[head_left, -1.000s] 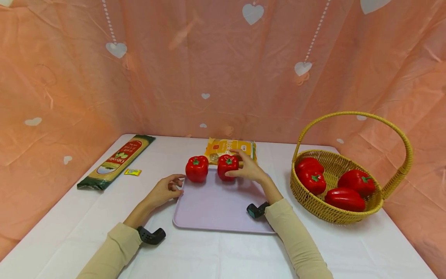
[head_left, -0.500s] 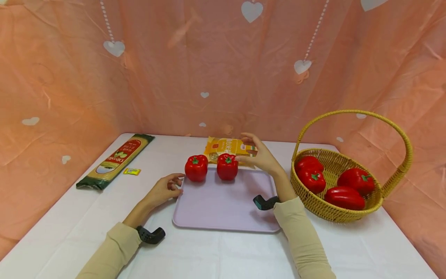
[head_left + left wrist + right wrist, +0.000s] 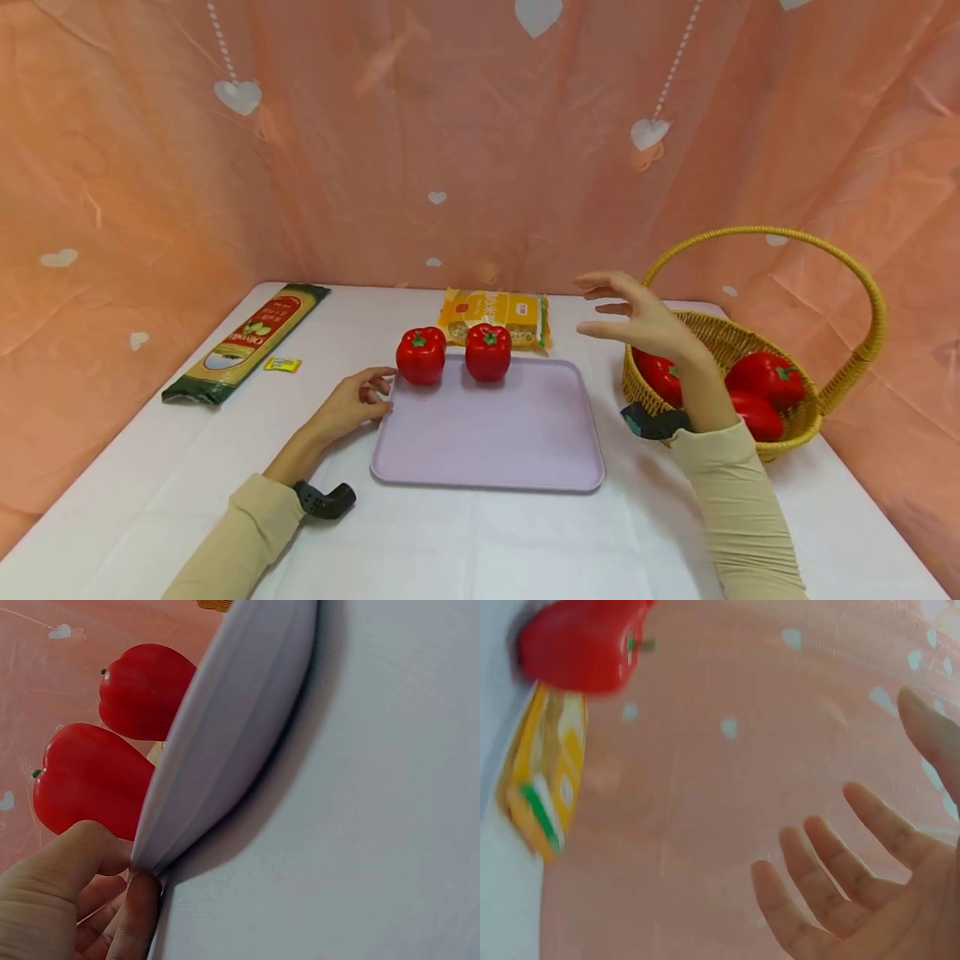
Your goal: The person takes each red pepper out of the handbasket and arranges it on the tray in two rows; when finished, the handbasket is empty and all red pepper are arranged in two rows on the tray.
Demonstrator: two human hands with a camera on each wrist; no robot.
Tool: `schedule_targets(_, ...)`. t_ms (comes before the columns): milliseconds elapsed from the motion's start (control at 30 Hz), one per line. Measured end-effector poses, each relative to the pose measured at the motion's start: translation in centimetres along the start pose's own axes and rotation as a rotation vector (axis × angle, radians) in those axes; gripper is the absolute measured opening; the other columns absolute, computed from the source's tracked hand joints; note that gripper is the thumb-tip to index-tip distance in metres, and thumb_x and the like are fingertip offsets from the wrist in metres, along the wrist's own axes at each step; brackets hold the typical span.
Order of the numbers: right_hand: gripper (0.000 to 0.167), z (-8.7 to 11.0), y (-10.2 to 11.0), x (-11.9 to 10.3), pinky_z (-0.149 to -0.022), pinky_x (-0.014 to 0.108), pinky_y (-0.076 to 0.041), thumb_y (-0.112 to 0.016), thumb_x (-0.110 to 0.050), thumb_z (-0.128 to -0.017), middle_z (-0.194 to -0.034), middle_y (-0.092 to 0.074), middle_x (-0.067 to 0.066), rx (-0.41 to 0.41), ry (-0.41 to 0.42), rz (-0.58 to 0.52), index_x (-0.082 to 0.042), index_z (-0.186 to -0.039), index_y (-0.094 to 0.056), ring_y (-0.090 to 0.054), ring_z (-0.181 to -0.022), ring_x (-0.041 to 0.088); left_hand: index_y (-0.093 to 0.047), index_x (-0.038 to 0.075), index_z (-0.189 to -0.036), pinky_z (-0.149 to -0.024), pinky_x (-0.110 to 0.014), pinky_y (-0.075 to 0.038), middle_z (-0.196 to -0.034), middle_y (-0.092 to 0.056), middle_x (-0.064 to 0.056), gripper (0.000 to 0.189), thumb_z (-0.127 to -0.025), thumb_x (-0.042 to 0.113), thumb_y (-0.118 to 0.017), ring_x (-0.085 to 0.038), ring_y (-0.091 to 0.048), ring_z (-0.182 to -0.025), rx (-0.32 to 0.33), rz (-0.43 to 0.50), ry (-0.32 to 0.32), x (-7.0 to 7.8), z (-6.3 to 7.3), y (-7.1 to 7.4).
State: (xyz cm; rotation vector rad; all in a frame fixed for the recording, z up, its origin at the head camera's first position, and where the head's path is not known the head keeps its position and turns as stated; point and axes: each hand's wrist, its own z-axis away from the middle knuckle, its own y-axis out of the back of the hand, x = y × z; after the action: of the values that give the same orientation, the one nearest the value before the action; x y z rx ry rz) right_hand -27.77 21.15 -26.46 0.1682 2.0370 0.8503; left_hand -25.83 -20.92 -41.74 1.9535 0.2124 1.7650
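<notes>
My left hand (image 3: 347, 405) is at the left edge of a pale purple tray (image 3: 487, 437). In the left wrist view its thumb and fingers (image 3: 139, 904) pinch the tray's rim. Two red bell peppers with green stems stand side by side at the tray's far left: one pepper (image 3: 421, 358) by the corner, the other pepper (image 3: 488, 355) just right of it. Raised in front of the wicker basket (image 3: 813, 427), my right hand (image 3: 647, 321) holds nothing, fingers spread apart from the thumb. Its arm hides part of the basket and the peppers inside.
Several red peppers (image 3: 763, 377) lie in the basket, whose tall handle (image 3: 870, 321) arches above it. A yellow food packet (image 3: 517, 312) lies behind the tray. At the left are a long green-ended pasta packet (image 3: 251, 342) and a small yellow sachet (image 3: 282, 365).
My right hand has let go of the right-hand pepper on the tray and moved right, up to the basket. The left hand has stayed at the tray's edge.
</notes>
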Motion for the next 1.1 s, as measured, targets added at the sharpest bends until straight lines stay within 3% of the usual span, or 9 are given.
schedule_targets(167,0.046,2.2,3.5,0.8,-0.089,0.027,-0.046,-0.07,-0.009,-0.082,-0.118,-0.058,0.001,0.044,-0.073,0.061,-0.003,-0.124,-0.053,-0.055,-0.106,0.014,-0.042,0.001,-0.136,-0.062,-0.021,-0.048,-0.109,-0.052,-0.018,0.058,-0.082,0.002,-0.064,-0.02,-0.053,-0.078,-0.002,0.007,0.022,0.1,0.0,0.1)
schedule_targets(300,0.038,3.4,5.4,2.2,-0.078,0.018,-0.049,-0.065,-0.005,-0.085,-0.109,-0.063,-0.005,0.116,-0.107,-0.006,0.001,-0.12,-0.053,-0.06,-0.1,0.008,-0.041,0.001,-0.136,-0.063,-0.021,-0.048,-0.108,-0.052,-0.018,0.058,-0.082,0.002,-0.064,-0.02,-0.053,-0.078,-0.004,0.011,0.028,0.1,0.1,0.1)
schedule_targets(467,0.036,4.2,7.0,4.4,-0.077,0.014,-0.047,-0.061,-0.005,-0.088,-0.108,-0.059,-0.012,0.176,-0.138,-0.044,-0.003,-0.123,-0.051,-0.058,-0.098,0.001,-0.043,-0.001,-0.134,-0.063,-0.021,-0.048,-0.105,-0.052,-0.017,0.057,-0.081,0.0,-0.063,-0.02,-0.053,-0.077,0.001,0.019,0.015,0.0,0.0,0.0)
schedule_targets(567,0.041,4.4,7.5,5.6,-0.079,0.011,-0.045,-0.059,-0.011,-0.09,-0.111,-0.054,-0.015,0.204,-0.206,-0.028,-0.003,-0.128,-0.047,-0.054,-0.1,-0.001,-0.043,-0.002,-0.133,-0.062,-0.021,-0.048,-0.104,-0.052,-0.018,0.056,-0.081,-0.001,-0.063,-0.019,-0.054,-0.076,0.001,0.017,-0.006,-0.1,0.0,0.0)
schedule_targets(733,0.048,4.9,7.8,7.2,-0.08,0.012,-0.044,-0.056,-0.021,-0.093,-0.118,-0.048,-0.013,0.223,-0.334,-0.041,-0.005,-0.135,-0.039,-0.049,-0.102,-0.002,-0.042,-0.003,-0.134,-0.063,-0.02,-0.048,-0.105,-0.053,-0.018,0.057,-0.081,0.0,-0.064,-0.017,-0.054,-0.075,-0.004,0.01,-0.014,0.1,0.1,-0.1)
schedule_targets(800,0.049,5.0,7.8,7.7,-0.081,0.013,-0.044,-0.055,-0.022,-0.093,-0.12,-0.046,-0.01,0.225,-0.341,-0.06,-0.005,-0.136,-0.037,-0.05,-0.102,-0.002,-0.042,-0.001,-0.135,-0.063,-0.02,-0.048,-0.106,-0.053,-0.018,0.057,-0.082,0.001,-0.064,-0.018,-0.054,-0.076,0.003,0.006,-0.002,0.2,0.1,-0.1)
schedule_targets(1000,0.038,5.1,7.9,8.8,-0.079,0.013,-0.047,-0.054,-0.02,-0.094,-0.115,-0.046,-0.01,0.229,-0.35,-0.189,-0.013,-0.129,-0.042,-0.054,-0.096,-0.004,-0.042,0.002,-0.136,-0.064,-0.02,-0.047,-0.108,-0.054,-0.018,0.058,-0.082,0.004,-0.065,-0.02,-0.053,-0.078,0.009,-0.011,0.023,0.3,0.1,0.0)
schedule_targets(1100,0.033,5.1,7.8,9.2,-0.082,0.016,-0.047,-0.053,-0.023,-0.095,-0.114,-0.044,-0.012,0.199,-0.403,-0.215,-0.019,-0.126,-0.042,-0.052,-0.099,-0.002,-0.043,0.003,-0.136,-0.065,-0.02,-0.048,-0.107,-0.053,-0.016,0.058,-0.082,0.004,-0.065,-0.02,-0.053,-0.078,0.011,-0.017,0.039,0.1,0.0,0.0)
